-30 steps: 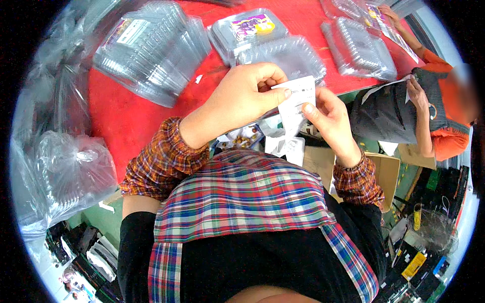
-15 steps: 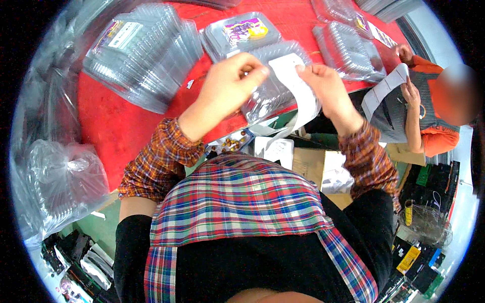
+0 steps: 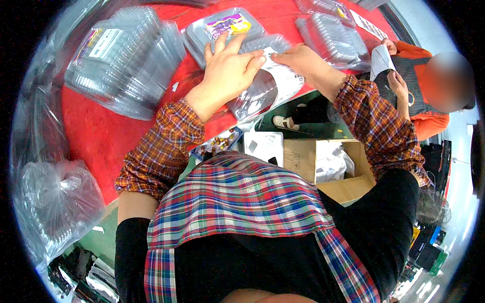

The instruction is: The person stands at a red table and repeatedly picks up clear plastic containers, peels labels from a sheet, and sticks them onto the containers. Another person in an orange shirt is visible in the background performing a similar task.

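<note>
At the frame's upper centre, the left hand point(image 3: 225, 69) splays its fingers point(image 3: 220, 43) upward, thumb pointing right; the right hand point(image 3: 305, 62) points left in a pinch. Both forearms point(image 3: 136, 206) slant inward.

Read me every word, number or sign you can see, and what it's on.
None is legible.
White label strip in the right hand: too blurred.
Purple-and-yellow label on a plastic clamshell: too small.
White label on the left clamshell stack: too small.
Cardboard box: too faint.
</note>
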`<action>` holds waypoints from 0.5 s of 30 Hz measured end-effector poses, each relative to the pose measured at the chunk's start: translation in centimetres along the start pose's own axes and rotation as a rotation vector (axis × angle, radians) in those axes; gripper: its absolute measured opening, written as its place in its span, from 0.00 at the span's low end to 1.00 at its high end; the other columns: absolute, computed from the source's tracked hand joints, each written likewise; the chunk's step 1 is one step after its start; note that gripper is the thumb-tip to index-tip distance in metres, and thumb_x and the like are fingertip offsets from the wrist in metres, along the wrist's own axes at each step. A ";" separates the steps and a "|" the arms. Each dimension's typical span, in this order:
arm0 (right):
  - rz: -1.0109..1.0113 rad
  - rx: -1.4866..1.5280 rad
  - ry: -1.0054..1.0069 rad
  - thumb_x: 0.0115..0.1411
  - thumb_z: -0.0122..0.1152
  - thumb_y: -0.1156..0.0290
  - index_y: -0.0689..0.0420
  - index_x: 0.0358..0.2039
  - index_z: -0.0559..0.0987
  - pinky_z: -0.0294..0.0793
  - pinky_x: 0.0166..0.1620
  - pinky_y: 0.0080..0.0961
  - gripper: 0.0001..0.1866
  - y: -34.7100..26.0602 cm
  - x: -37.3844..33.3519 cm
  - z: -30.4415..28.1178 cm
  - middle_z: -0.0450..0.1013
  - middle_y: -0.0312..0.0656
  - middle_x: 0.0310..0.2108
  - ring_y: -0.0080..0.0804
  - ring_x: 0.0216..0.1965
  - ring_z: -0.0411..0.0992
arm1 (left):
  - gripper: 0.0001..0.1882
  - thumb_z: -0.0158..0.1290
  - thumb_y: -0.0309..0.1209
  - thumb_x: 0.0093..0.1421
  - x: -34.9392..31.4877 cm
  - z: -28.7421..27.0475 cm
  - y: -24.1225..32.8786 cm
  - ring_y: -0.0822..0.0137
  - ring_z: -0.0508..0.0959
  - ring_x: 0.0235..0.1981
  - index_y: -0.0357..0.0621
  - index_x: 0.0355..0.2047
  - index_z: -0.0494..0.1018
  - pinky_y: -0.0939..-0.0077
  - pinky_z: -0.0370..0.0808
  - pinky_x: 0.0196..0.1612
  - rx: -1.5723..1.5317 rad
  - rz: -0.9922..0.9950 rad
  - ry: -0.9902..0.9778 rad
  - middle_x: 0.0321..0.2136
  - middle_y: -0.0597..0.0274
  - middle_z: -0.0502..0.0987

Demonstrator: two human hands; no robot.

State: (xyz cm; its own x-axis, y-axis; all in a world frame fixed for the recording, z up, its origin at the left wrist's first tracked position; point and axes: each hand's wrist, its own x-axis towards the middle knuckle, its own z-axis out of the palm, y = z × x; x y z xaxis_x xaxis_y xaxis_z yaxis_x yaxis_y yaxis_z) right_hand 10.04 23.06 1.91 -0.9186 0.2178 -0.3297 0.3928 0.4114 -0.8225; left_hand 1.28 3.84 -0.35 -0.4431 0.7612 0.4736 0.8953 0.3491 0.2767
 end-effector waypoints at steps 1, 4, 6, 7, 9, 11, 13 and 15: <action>0.006 0.043 -0.007 0.58 0.58 0.62 0.72 0.36 0.76 0.72 0.31 0.24 0.20 0.6 -0.2 -0.5 0.76 0.44 0.31 0.25 0.29 0.73 | 0.19 0.39 0.47 0.63 0.1 -0.1 0.1 0.42 0.55 0.58 0.61 0.45 0.76 0.45 0.49 0.58 -0.015 0.001 -0.019 0.56 0.54 0.63; 0.188 0.473 -0.016 0.58 0.58 0.61 0.68 0.37 0.76 0.71 0.32 0.21 0.19 -2.3 -3.5 0.7 0.76 0.41 0.31 0.23 0.29 0.72 | 0.18 0.41 0.47 0.62 -0.3 -0.3 -0.5 0.43 0.54 0.59 0.61 0.45 0.76 0.45 0.50 0.57 0.000 0.000 -0.018 0.57 0.55 0.63; 0.218 0.420 -0.006 0.58 0.58 0.61 0.65 0.36 0.77 0.70 0.32 0.18 0.17 -0.4 -7.0 0.3 0.75 0.38 0.29 0.20 0.29 0.72 | 0.17 0.44 0.47 0.60 -0.1 -0.5 0.0 0.44 0.56 0.59 0.60 0.43 0.77 0.44 0.50 0.57 0.051 0.028 -0.007 0.56 0.56 0.64; 0.231 0.459 0.016 0.58 0.58 0.62 0.65 0.35 0.77 0.70 0.32 0.18 0.16 0.9 -9.0 0.6 0.75 0.37 0.29 0.20 0.29 0.71 | 0.17 0.45 0.47 0.60 -0.2 -0.6 0.3 0.45 0.56 0.59 0.60 0.43 0.77 0.43 0.50 0.57 0.077 0.038 -0.001 0.55 0.57 0.65; 0.251 0.538 0.100 0.59 0.58 0.63 0.63 0.34 0.77 0.70 0.33 0.17 0.14 4.0 -12.9 2.0 0.74 0.35 0.29 0.18 0.29 0.71 | 0.16 0.48 0.47 0.58 -0.3 -1.7 0.7 0.47 0.58 0.58 0.57 0.40 0.78 0.42 0.50 0.57 0.002 0.281 -0.075 0.54 0.57 0.66; 0.266 0.735 0.222 0.59 0.57 0.66 0.61 0.33 0.76 0.70 0.33 0.17 0.10 7.4 -14.9 4.0 0.75 0.34 0.28 0.18 0.28 0.71 | 0.19 0.53 0.49 0.53 -0.2 -3.3 1.3 0.48 0.60 0.58 0.52 0.39 0.77 0.39 0.51 0.57 -0.113 0.515 -0.144 0.52 0.58 0.68; 0.283 0.980 0.307 0.60 0.56 0.69 0.59 0.32 0.76 0.70 0.34 0.16 0.07 8.3 -16.3 5.4 0.75 0.33 0.29 0.18 0.28 0.71 | 0.27 0.55 0.53 0.50 1.1 -3.7 2.2 0.45 0.60 0.58 0.50 0.45 0.73 0.39 0.52 0.57 -0.085 0.328 -0.114 0.53 0.52 0.66; 0.270 1.037 0.361 0.60 0.56 0.69 0.59 0.32 0.75 0.70 0.34 0.16 0.07 9.6 -16.6 6.5 0.75 0.33 0.29 0.18 0.28 0.71 | 0.47 0.60 0.59 0.41 2.5 -2.8 2.7 0.38 0.57 0.58 0.46 0.57 0.62 0.41 0.56 0.56 -0.025 0.077 -0.189 0.56 0.37 0.59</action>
State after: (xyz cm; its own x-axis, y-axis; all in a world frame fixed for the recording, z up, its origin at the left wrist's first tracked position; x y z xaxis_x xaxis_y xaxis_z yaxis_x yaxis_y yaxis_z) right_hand 28.77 17.68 -3.53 -0.6766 0.5003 -0.5403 0.1967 -0.5843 -0.7873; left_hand 2.50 5.19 3.94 -0.3547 0.8751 0.3292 0.9239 0.2740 0.2671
